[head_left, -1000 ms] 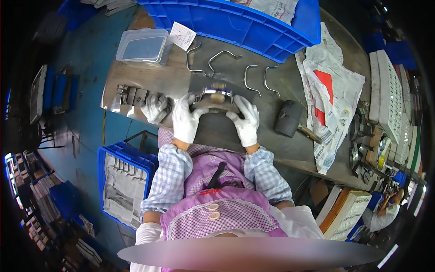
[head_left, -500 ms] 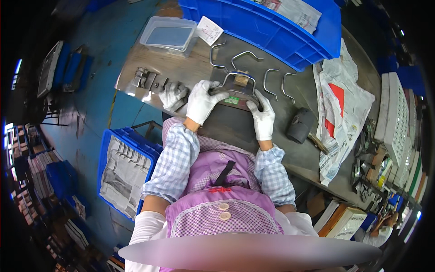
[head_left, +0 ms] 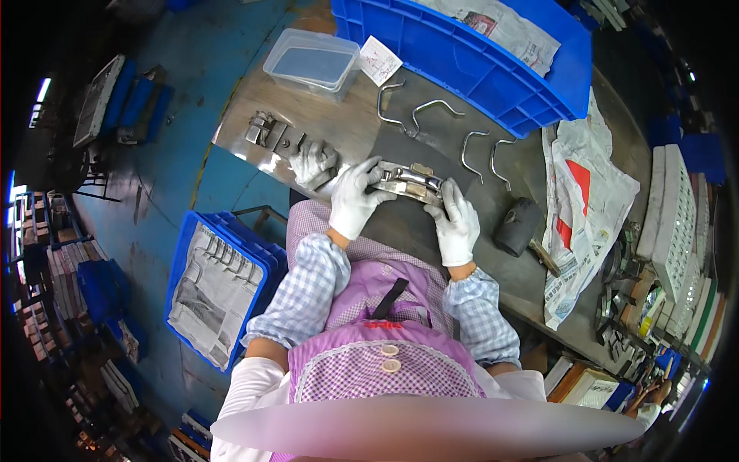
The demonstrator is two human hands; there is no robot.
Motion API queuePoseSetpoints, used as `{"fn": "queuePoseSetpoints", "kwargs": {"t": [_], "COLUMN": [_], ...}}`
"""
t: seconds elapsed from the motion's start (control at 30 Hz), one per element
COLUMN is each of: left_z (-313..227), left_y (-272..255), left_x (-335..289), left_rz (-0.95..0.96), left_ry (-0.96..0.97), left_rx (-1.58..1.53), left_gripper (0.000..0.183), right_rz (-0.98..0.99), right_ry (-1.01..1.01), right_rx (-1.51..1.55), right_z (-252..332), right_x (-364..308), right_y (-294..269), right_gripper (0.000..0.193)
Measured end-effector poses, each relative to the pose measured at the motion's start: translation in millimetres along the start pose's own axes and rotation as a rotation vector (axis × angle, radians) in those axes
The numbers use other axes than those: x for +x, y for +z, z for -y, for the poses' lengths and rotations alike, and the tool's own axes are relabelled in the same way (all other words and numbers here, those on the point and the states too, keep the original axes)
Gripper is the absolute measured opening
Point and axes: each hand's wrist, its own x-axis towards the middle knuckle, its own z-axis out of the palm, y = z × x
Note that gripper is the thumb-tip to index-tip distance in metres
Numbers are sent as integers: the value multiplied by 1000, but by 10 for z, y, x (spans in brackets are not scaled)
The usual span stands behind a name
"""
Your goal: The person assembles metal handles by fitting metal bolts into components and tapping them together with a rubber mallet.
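White work gloves cover both my hands. My left hand (head_left: 357, 196) grips the left end of a curved metal fixture (head_left: 408, 188), thumb along its near side and fingers over the top. Closed on its right end is my right hand (head_left: 456, 222). A shiny bent rod appears to lie along the fixture between my hands; its ends are hidden by my fingers. A small wooden block (head_left: 420, 169) shows just behind. Past the fixture lie bent metal rods: an S-shaped rod (head_left: 382, 104), an angled rod (head_left: 436, 105), and two more on the right.
A black-headed mallet (head_left: 518, 227) lies right of my right hand, near newspaper sheets (head_left: 589, 192). A metal clamp-like device (head_left: 265, 131) and a crumpled glove (head_left: 313, 164) sit left. Behind are a clear plastic box (head_left: 312, 61) and blue crate (head_left: 462, 58); another blue crate (head_left: 265, 285) stands lower left.
The curved fixture has been tilted, and its green label no longer shows. The bent rod that stood out beyond it now appears flat along it. Both hands have closed in on the ends.
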Motion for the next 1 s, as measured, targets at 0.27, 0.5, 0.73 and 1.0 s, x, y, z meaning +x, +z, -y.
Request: {"fn": "queuePoseSetpoints", "kwargs": {"t": [0.27, 0.5, 0.73, 1.0], "left_z": [-468, -616, 45, 224], "left_y": [-378, -381, 11, 376], "left_x": [216, 538, 1380, 1658], "left_rz": [52, 284, 94, 55], "left_ry": [81, 116, -328, -168], "left_rx": [88, 129, 662, 804], "left_gripper": [50, 39, 35, 28], "right_rz": [120, 16, -52, -69], "right_ry": [368, 277, 305, 248], "right_rx": [743, 923, 391, 324], "right_z": [334, 542, -143, -227], "right_x": [524, 799, -46, -175], "right_y": [-277, -592, -161, -118], "right_gripper": [42, 33, 29, 28]}}
